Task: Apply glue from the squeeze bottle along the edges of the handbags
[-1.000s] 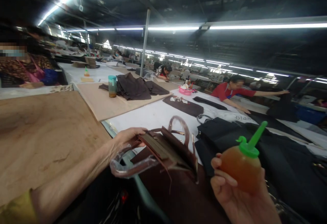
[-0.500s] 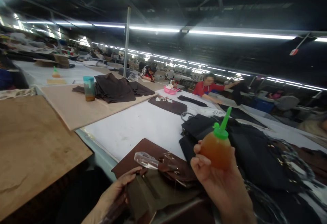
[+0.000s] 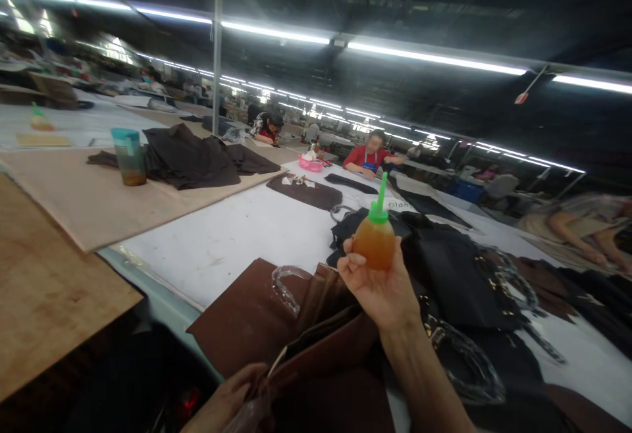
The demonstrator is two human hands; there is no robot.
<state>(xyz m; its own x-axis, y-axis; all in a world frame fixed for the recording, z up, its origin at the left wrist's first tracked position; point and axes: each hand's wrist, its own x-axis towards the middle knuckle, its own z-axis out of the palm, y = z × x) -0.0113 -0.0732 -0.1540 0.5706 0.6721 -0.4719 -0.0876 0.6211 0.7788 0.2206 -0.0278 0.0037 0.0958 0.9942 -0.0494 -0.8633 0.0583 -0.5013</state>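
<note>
**A:** What lay nearest, at six o'clock?
**B:** The left hand, fingers curled on the near edge of the brown bag.
**A:** And the right hand?
**B:** At one o'clock from the bag, fingers clamped round an upright amber bottle, green nozzle up, before the black bags.
**A:** Farther off?
**B:** A teal-lidded cup at ten o'clock and a person in red at twelve.
</note>
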